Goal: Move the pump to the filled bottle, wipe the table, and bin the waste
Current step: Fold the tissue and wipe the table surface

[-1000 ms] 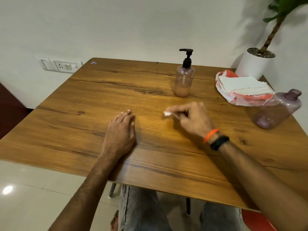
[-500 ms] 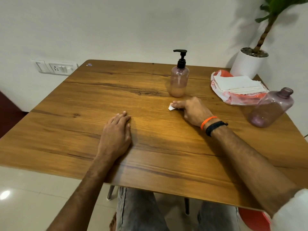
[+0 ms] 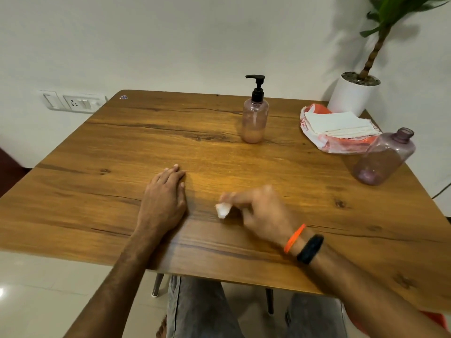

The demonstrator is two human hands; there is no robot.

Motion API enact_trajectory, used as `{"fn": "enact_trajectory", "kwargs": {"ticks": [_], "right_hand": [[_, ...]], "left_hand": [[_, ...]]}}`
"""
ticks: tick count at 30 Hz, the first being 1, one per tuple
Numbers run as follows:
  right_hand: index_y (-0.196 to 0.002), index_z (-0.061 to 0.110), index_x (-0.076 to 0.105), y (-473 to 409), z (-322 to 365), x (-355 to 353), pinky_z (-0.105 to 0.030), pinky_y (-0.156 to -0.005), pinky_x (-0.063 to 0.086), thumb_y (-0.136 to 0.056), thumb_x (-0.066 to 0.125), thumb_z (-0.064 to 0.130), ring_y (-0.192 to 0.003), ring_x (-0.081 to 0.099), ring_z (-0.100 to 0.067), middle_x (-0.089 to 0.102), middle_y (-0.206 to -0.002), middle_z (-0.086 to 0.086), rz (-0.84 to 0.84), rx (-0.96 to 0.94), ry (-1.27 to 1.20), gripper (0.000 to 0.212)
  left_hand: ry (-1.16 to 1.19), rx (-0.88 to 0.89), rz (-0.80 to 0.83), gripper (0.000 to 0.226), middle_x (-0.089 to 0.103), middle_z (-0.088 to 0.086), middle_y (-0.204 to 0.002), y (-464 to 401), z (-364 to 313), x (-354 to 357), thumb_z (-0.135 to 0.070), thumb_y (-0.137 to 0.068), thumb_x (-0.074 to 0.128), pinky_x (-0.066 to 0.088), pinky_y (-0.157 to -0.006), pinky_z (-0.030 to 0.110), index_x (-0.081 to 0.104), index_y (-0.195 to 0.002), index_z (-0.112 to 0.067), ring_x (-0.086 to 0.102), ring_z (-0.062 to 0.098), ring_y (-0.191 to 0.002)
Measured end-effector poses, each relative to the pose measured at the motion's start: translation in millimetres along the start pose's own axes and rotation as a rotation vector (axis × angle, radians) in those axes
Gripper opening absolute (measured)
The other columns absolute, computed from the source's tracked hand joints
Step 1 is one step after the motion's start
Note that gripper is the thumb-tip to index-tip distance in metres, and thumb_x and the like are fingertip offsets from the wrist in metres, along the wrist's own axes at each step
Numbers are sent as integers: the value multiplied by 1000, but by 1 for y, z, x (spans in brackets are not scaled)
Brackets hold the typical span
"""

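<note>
Seated, a person presses the left hand (image 3: 164, 198) flat, fingers together, on the grained wooden surface (image 3: 97, 191); right hand (image 3: 258, 213) fingers pinch a crumpled white tissue (image 3: 222, 210).

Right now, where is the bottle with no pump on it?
The open bottle stands near the table's right edge, just in front of the tissue packet.

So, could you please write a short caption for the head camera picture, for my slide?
Right hand wipes the wooden table with a small white wad; left hand rests flat.
</note>
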State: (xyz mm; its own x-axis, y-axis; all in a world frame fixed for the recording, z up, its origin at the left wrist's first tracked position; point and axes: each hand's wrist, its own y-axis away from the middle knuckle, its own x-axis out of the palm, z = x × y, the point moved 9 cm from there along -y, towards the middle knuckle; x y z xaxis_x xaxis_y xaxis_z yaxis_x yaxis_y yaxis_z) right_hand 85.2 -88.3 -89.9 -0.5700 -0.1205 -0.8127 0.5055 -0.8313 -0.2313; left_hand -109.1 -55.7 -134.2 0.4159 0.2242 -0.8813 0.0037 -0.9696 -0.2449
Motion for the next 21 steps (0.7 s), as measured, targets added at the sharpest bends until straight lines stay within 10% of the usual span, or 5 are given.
{"fn": "enact_trajectory", "kwargs": {"ticks": [4, 21], "right_hand": [[-110, 24, 72, -44, -80, -67, -26, -104, 45, -82, 55, -3, -109, 64, -14, 71, -114, 1, -285, 283, 111, 42], [-131, 28, 56, -22, -116, -44, -40, -106, 44, -87, 51, 1, -123, 55, -26, 58, -136, -4, 7, 382, 421, 51]], "left_hand": [[15, 8, 3, 40, 44, 7, -150, 0, 1, 0, -22, -98, 45, 30, -116, 45, 51, -136, -12, 38, 24, -138], [6, 4, 1, 40, 44, 9, -149, 1, -6, -3, -21, -98, 46, 28, -117, 44, 51, -136, -10, 38, 26, -139]]}}
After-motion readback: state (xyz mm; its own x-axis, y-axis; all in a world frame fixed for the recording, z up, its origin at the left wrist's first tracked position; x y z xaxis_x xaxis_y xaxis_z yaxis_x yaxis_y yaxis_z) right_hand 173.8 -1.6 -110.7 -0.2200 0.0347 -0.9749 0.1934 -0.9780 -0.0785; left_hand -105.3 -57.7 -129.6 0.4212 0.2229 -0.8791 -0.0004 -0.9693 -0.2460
